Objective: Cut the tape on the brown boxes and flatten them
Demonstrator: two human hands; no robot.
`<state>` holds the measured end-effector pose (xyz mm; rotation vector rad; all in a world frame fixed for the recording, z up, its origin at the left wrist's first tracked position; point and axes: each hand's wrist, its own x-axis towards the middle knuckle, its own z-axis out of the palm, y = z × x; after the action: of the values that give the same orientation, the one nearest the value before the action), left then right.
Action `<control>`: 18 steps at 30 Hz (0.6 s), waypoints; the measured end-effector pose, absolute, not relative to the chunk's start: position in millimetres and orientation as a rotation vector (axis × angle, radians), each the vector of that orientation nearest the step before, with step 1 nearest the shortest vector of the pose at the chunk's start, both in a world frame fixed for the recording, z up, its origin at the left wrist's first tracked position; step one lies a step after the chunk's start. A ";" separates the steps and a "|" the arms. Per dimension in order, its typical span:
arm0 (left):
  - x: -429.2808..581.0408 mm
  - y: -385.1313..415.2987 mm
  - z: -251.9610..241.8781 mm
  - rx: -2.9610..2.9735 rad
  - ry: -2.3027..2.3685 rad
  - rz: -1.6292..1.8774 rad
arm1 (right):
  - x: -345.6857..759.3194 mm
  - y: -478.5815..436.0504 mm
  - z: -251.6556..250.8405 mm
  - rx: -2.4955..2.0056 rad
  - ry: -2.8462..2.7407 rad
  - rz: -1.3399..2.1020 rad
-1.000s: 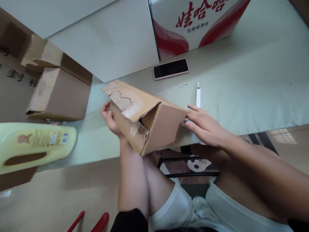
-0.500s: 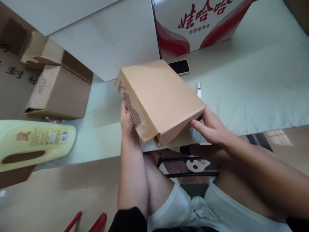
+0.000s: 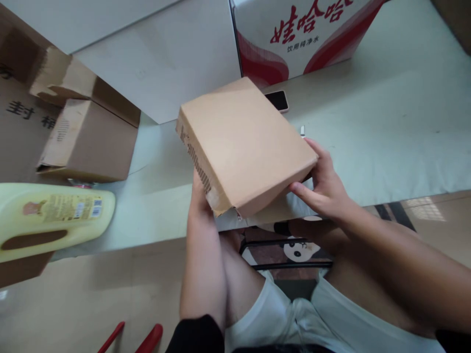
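Note:
A brown cardboard box point(image 3: 243, 147) is held up, tilted, over the front part of the cloth-covered table. Its left side is torn, with bared corrugated strips. My left hand point(image 3: 199, 196) supports the box from below at that torn side; its fingers are hidden underneath. At the right front corner my right hand point(image 3: 322, 184) grips the box, thumb on the near side and fingers round the corner. Just past the right hand, the tip of a small white-and-grey object point(image 3: 302, 130) shows, mostly covered. A phone point(image 3: 279, 100) lies behind the box, partly hidden by it.
On the left stand a smaller cardboard box point(image 3: 97, 139) and a large yellow bottle point(image 3: 84, 211) lying near the table edge. A white panel point(image 3: 165, 59) and a red-and-white carton point(image 3: 294, 49) close off the back. Pale green cloth point(image 3: 397, 142) covers the table.
The box has tipped and turned slightly, its far edge moving up in view and covering more of the phone. My left hand has slid further beneath it; my right fingers have shifted along the corner.

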<state>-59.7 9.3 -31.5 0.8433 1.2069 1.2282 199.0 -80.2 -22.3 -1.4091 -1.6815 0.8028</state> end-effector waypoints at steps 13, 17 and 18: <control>-57.3 1.3 -22.4 1.029 1.179 1.318 | 203.0 -77.4 -24.6 -1.474 -1.622 0.769; -58.2 5.1 -33.5 1.062 1.232 1.283 | 202.3 -76.1 -23.3 -1.513 -1.663 0.736; -58.7 6.1 -35.5 1.064 1.220 1.289 | 202.1 -76.1 -23.4 -1.529 -1.659 0.724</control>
<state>-58.7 6.1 -35.5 1.0643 1.2201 1.2892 202.1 -76.1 -23.4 -1.5288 -1.6585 0.7242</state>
